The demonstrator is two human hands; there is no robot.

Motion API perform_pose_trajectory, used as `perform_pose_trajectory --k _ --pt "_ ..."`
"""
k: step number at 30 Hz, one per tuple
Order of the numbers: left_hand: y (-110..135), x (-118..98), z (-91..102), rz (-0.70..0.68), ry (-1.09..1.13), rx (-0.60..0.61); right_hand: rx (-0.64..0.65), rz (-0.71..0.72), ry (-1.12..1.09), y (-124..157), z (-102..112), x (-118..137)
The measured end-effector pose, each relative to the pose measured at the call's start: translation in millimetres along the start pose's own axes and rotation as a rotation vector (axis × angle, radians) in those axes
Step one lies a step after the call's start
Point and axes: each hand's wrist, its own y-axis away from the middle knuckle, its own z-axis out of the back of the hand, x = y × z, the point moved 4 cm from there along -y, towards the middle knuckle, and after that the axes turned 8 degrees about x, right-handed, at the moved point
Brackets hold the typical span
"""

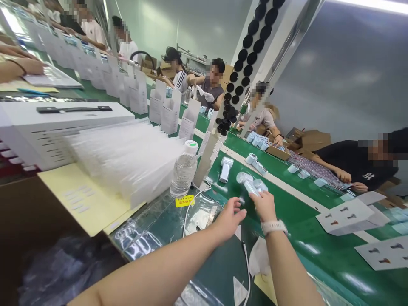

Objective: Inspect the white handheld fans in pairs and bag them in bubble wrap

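Observation:
My right hand, with a pale watch band at the wrist, is closed on the handle of a light-blue handheld device with a round head. A second pale, rounded piece lies against it, partly hidden. My left hand is just to the left, fingers curled but apart. A small blurred shiny thing shows near its fingertips; I cannot tell if they touch. Beyond the hands, a similar white-and-blue device lies on the green conveyor belt, and another device lies farther back.
A water bottle stands left of my hands beside a stack of translucent bags. A white cable crosses the bench. Open white boxes line the belt; printed boxes stand at right. Several co-workers sit across the belt.

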Motion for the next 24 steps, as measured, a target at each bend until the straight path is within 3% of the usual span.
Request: perform_pose_trajectory --k 6,9,12,15,18,21,24 --pt "8 -7 -18.8 0.143 0.371 0.163 0.081 0.171 -0.16 105 12 21" --pt "19 -8 -27.2 0.255 0.578 0.256 0.139 0.248 -0.359 137 19 26" --pt "23 -7 -26.6 0.283 0.609 0.284 0.044 0.213 -0.56 147 24 12" --pt "19 -12 -17.8 0.188 0.569 0.247 -0.073 0.146 -0.512 144 14 -1" --pt "15 -23 -10.3 0.107 0.553 0.26 -0.011 0.214 -0.336 142 -7 8" --pt "14 -36 -5.9 0.052 0.534 0.282 0.038 0.288 -0.191 150 -14 26" --pt "14 -46 -3.4 -0.001 0.535 0.289 0.158 0.205 -0.321 159 -9 33"
